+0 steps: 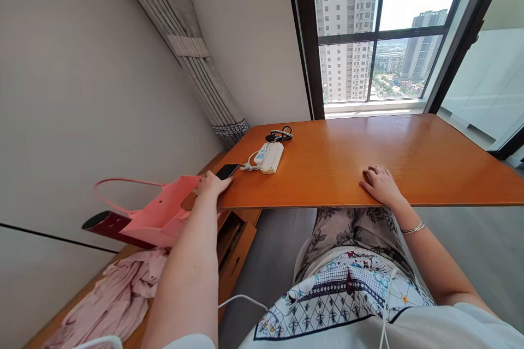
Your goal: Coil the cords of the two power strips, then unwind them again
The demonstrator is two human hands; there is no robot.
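At the near left corner of the brown wooden table (409, 169), my left hand (212, 184) is on a dark smartphone (227, 171). Its thumb and fingers lie on either side of the phone's near end, and the phone appears flat on the tabletop. My right hand (382, 185) rests palm down by the table's near edge, its fingers loosely apart and holding nothing. Right of the phone lie a white power strip (272, 158) and a white plug with its cable (259, 156). A coiled black cable (278, 135) is just behind them.
Left of the table, a pink bag (164, 212), a dark red cylinder (104, 222) and pink cloth (118, 294) lie on a wooden cabinet top. Below is an open drawer (235, 240). A grey curtain (196, 54) and window (374, 38) stand beyond.
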